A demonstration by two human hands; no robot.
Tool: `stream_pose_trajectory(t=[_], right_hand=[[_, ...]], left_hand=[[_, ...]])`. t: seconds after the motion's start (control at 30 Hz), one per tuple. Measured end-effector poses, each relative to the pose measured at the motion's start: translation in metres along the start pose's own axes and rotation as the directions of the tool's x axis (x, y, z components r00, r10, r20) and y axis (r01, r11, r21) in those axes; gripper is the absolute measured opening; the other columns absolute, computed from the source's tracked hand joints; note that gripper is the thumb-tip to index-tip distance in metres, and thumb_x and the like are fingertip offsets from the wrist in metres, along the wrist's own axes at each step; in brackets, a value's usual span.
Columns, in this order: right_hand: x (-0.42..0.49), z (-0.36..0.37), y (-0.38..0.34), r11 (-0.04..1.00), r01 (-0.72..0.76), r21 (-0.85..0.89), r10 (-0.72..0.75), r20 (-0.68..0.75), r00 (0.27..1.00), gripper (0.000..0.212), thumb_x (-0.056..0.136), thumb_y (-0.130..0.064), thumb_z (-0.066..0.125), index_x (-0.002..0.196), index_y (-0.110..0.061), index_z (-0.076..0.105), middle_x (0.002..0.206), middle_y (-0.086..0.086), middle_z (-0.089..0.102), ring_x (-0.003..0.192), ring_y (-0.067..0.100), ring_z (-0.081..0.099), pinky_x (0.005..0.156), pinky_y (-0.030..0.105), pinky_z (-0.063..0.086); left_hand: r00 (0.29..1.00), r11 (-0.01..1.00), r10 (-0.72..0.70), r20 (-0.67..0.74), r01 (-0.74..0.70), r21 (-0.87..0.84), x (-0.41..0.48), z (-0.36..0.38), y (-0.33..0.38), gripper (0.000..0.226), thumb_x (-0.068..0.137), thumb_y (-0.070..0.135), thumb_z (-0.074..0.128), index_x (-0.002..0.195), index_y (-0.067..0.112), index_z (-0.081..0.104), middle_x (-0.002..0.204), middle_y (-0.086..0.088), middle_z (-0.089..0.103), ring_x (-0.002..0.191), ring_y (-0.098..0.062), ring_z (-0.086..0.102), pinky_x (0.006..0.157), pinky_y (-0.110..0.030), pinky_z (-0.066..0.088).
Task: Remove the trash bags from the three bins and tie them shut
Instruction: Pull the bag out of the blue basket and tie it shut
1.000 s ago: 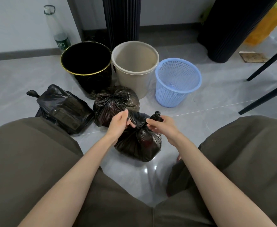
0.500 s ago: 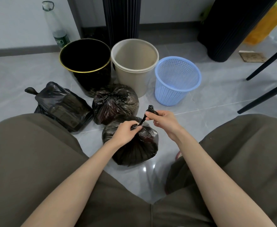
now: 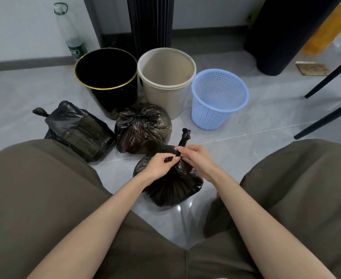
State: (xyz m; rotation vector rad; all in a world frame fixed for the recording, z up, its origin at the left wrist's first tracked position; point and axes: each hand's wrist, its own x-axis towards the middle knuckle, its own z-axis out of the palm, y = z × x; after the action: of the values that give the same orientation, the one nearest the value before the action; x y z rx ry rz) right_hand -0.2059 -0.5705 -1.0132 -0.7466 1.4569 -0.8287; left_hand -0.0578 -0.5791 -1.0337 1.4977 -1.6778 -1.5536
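The trash bag (image 3: 171,190) sat on the floor (image 3: 266,133) between our knees, nearer than the beige bin (image 3: 161,101), while our left hand (image 3: 156,164) pinched a short end of its twisted neck and our right hand (image 3: 195,158) curled round the upright tail.

Left grip (image 3: 159,164) and right grip (image 3: 196,159) almost touching, both curled.
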Motion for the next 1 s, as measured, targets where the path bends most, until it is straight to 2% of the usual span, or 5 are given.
stream_pose_trajectory(t=[0.33,0.53,0.67,0.87,1.0], right_hand=[[0.004,-0.003,0.008,0.834,-0.015,0.552,0.09,-0.11,0.99,0.02,0.098,-0.015,0.048,0.085,-0.008,0.061,0.07,0.002,0.07,0.081,0.015,0.064,0.078,0.018,0.048],[0.0,0.0,0.007,0.969,0.233,-0.078,-0.244,-0.203,0.948,0.029,0.096,-0.017,0.053,0.07,-0.015,0.066,0.062,0.0,0.058,0.051,0.005,0.046,0.058,0.017,0.039],[-0.003,0.001,-0.001,0.797,0.384,-0.466,-0.485,-0.116,0.867,0.033,0.092,-0.019,0.058,0.06,-0.024,0.066,0.064,-0.001,0.069,0.061,0.007,0.061,0.067,0.017,0.044],[0.003,0.0,-0.002,0.908,0.301,-0.292,-0.316,-0.005,0.949,0.023,0.096,-0.012,0.052,0.084,-0.001,0.069,0.062,0.0,0.064,0.038,0.004,0.049,0.05,0.017,0.045],[0.007,-0.001,0.007,0.886,0.234,-0.4,-0.235,0.047,0.971,0.025,0.098,-0.011,0.046,0.085,0.004,0.062,0.068,0.002,0.066,0.037,0.002,0.047,0.046,0.013,0.04]], left_hand=[[0.942,0.74,-0.319,-0.103,0.18,-0.648,0.013,-0.017,0.012,0.03,0.102,0.01,0.03,0.086,0.006,0.055,0.069,-0.005,0.044,0.063,-0.011,0.044,0.066,-0.019,0.045],[0.993,0.894,0.022,-0.118,0.033,0.446,0.009,-0.023,-0.004,0.026,0.098,0.007,0.036,0.096,0.006,0.061,0.094,-0.008,0.056,0.08,-0.021,0.056,0.077,-0.03,0.047],[1.0,0.924,-0.019,0.015,0.012,0.383,0.005,-0.025,0.009,0.03,0.101,0.018,0.036,0.077,0.014,0.052,0.064,0.005,0.055,0.066,-0.017,0.054,0.06,-0.019,0.041],[0.98,0.965,-0.195,0.047,0.2,-0.172,0.004,-0.019,0.025,0.021,0.103,0.02,0.032,0.097,0.009,0.049,0.075,0.0,0.052,0.067,-0.01,0.054,0.059,-0.018,0.05],[0.974,0.974,-0.22,0.061,0.223,-0.042,0.0,-0.016,0.023,0.031,0.103,0.025,0.031,0.081,0.015,0.05,0.07,0.0,0.054,0.06,-0.01,0.05,0.058,-0.021,0.045]])
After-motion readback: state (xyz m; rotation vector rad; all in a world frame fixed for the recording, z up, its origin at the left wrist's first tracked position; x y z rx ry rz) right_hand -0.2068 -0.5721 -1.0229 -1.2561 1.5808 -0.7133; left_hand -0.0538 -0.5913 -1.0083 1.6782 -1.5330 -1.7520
